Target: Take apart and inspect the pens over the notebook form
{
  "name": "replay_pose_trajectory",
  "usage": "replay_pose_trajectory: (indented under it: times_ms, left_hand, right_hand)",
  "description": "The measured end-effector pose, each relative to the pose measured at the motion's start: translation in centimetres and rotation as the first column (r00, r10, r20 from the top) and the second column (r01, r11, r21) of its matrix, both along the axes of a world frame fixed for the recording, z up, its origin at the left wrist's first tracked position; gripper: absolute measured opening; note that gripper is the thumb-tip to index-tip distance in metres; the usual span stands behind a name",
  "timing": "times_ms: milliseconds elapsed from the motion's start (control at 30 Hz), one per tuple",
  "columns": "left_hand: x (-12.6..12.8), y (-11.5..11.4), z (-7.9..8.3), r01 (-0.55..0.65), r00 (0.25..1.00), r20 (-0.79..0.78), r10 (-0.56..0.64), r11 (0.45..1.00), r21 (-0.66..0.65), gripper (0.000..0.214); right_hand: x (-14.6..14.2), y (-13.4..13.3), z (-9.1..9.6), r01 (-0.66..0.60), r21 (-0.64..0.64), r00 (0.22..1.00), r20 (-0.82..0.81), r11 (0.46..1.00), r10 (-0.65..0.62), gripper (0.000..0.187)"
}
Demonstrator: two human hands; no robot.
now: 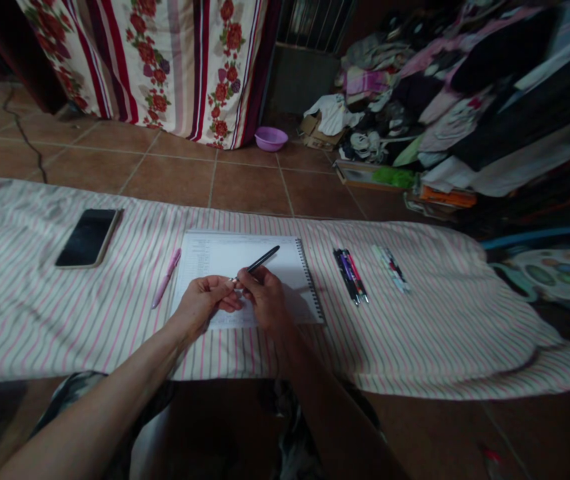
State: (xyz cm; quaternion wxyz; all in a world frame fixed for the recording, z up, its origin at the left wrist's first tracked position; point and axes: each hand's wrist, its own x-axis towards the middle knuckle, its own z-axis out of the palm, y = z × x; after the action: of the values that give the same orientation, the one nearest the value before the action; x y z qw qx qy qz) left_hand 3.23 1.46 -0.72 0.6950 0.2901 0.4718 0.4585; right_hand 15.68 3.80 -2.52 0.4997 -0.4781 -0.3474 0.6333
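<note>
Over a spiral notebook (285, 293), both of my hands meet at one black pen (265, 257). My right hand (266, 297) grips the pen's barrel, its dark end slanting up to the right. At the pen's lower end, my left hand (211, 293) pinches with thumb and fingers close to the tip. Whether a separate small part sits between the left fingertips is too small to tell. The notebook lies flat with its wire binding on the right and printed lines at the upper left. A pink pen (167, 279) rests just left of the notebook.
A phone (88, 238) lies on the striped cloth (129, 320) at the left. Right of the notebook are several pens (349, 275) and another small group of pens (391, 269). Beyond the table are a purple basin (271, 139), a floral curtain (179, 73) and piled clothes (415, 100).
</note>
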Motion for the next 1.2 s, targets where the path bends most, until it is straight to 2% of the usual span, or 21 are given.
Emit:
replay_pose_trajectory:
  times_ms: [100, 167, 300, 433, 533, 600, 700, 767, 833, 1033, 1100, 1200]
  left_hand:
    - [0.09, -0.09, 0.18, 0.005, 1.000, -0.006, -0.005, 1.000, 0.017, 0.029]
    - [0.04, -0.07, 0.34, 0.003, 1.000, 0.000, -0.003, 1.000, 0.008, 0.026]
    - [-0.22, 0.09, 0.55, -0.009, 1.000, 0.010, 0.010, 0.999, -0.037, 0.022]
    - [-0.36, 0.17, 0.48, 0.011, 1.000, 0.016, -0.010, 0.999, -0.050, 0.022]
    - [-0.29, 0.08, 0.26, 0.004, 1.000, 0.015, -0.004, 0.999, -0.039, 0.025]
    - [-0.19, -0.03, 0.10, 0.007, 1.000, 0.006, -0.007, 1.000, -0.025, 0.028]
    - [-0.08, -0.15, -0.01, 0.018, 1.000, -0.015, -0.018, 1.000, -0.001, 0.028]
    - [-0.06, -0.12, 0.02, 0.023, 1.000, -0.013, -0.023, 1.000, 0.014, 0.027]
    - [-0.10, -0.03, 0.12, 0.021, 1.000, 0.007, -0.022, 1.000, 0.013, 0.025]
    - [-0.33, 0.17, 0.36, 0.015, 1.000, 0.012, -0.015, 0.999, -0.034, 0.023]
    - [-0.32, 0.13, 0.31, 0.012, 1.000, 0.003, -0.011, 1.000, -0.029, 0.023]
    - [-0.21, 0.02, 0.19, 0.017, 1.000, -0.017, -0.018, 1.000, -0.011, 0.025]
  right_hand:
    - [-0.28, -0.15, -0.19, 0.061, 0.027, 0.984, 0.169, 0.998, -0.064, 0.031]
    - [-0.32, -0.27, -0.13, 0.050, 0.059, 0.978, 0.198, 0.997, -0.060, 0.031]
    - [0.04, -0.33, 0.43, -0.035, 0.053, 0.999, -0.013, 0.998, 0.035, 0.035]
    - [0.37, -0.12, 0.74, -0.057, -0.008, 0.985, -0.164, 0.998, 0.055, 0.038]
    - [0.28, -0.02, 0.42, -0.035, -0.004, 0.989, -0.144, 0.999, 0.034, 0.030]
    - [0.07, -0.06, 0.12, 0.001, 0.024, 0.998, -0.058, 1.000, 0.000, 0.027]
    - [-0.31, -0.26, -0.18, 0.060, 0.071, 0.994, 0.089, 0.996, -0.066, 0.030]
    - [-0.45, -0.41, -0.23, 0.072, 0.079, 0.988, 0.128, 0.994, -0.082, 0.034]
    - [-0.43, -0.49, -0.14, 0.039, 0.084, 0.994, 0.097, 0.996, -0.048, 0.035]
    - [0.20, -0.23, 0.66, -0.062, 0.033, 0.983, -0.170, 0.998, 0.067, 0.039]
    - [0.23, -0.11, 0.65, -0.058, 0.034, 0.982, -0.181, 0.998, 0.063, 0.035]
    - [0.02, -0.05, 0.10, -0.017, 0.035, 0.995, -0.095, 0.999, 0.020, 0.026]
